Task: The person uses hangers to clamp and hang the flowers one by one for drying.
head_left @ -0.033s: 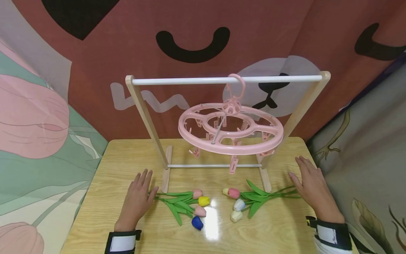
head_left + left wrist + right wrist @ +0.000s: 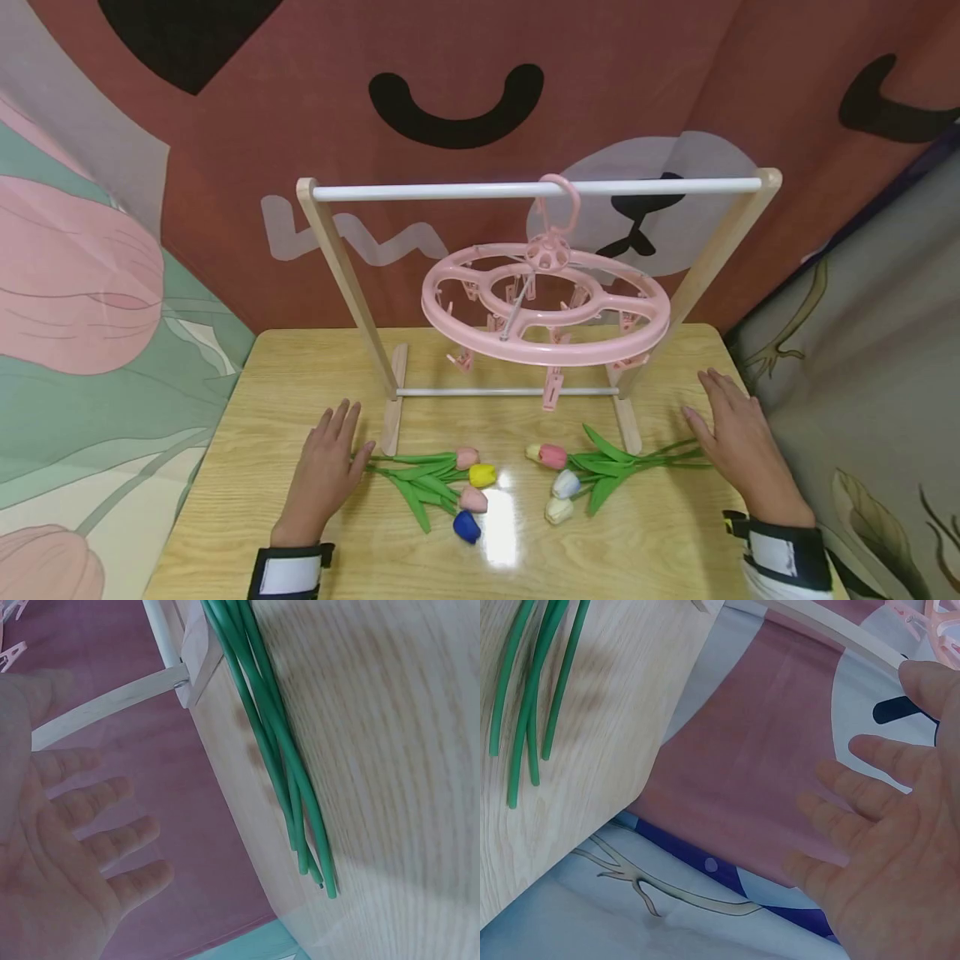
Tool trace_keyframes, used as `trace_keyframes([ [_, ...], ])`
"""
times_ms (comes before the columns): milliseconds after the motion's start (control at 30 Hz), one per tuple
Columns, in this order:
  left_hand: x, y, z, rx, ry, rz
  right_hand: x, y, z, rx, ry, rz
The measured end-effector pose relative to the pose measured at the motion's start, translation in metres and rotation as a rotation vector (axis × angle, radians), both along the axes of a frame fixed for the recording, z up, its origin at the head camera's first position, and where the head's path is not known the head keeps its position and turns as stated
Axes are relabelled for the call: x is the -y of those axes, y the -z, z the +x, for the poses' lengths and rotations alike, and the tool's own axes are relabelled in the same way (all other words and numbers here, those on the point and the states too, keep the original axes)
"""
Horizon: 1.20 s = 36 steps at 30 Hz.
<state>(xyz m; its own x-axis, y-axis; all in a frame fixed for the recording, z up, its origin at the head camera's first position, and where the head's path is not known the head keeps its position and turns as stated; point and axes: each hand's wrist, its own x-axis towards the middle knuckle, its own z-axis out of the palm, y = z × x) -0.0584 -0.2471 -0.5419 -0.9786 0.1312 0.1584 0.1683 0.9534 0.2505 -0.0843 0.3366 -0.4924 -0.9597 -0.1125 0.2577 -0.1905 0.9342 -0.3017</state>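
Note:
My left hand (image 2: 321,471) is held with straight fingers beside the stem ends of a bunch of artificial tulips (image 2: 427,479) with pink, yellow and blue heads. In the left wrist view its palm (image 2: 56,862) faces the camera with nothing in it, apart from the green stems (image 2: 281,742). On the other side, my right hand (image 2: 742,446) is also spread and holds nothing. It is close to the stem ends of a second tulip bunch (image 2: 607,467) with pink, white and cream heads. The right wrist view shows those stems (image 2: 532,705) on the table, away from the fingers.
Behind the flowers stands a wooden rack with a white top bar (image 2: 450,192). A pink round clip hanger (image 2: 480,337) hooks over that bar, with small clothespins (image 2: 552,389) dangling. Everything stands on a wood-grain table (image 2: 270,375). Printed curtains (image 2: 637,83) surround its back and sides.

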Motion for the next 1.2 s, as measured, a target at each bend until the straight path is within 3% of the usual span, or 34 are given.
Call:
trace_keyframes([
  [300, 0.001, 0.003, 0.001, 0.0, 0.014, 0.008, 0.005, 0.002, 0.0, -0.052, -0.061, -0.003],
  [600, -0.004, 0.003, 0.004, -0.019, 0.061, 0.03, 0.026, -0.001, 0.01, -0.008, -0.073, -0.031],
  [1200, -0.021, 0.018, 0.009, 0.026, 0.111, 0.027, 0.081, 0.011, 0.013, -0.101, -0.278, -0.024],
])
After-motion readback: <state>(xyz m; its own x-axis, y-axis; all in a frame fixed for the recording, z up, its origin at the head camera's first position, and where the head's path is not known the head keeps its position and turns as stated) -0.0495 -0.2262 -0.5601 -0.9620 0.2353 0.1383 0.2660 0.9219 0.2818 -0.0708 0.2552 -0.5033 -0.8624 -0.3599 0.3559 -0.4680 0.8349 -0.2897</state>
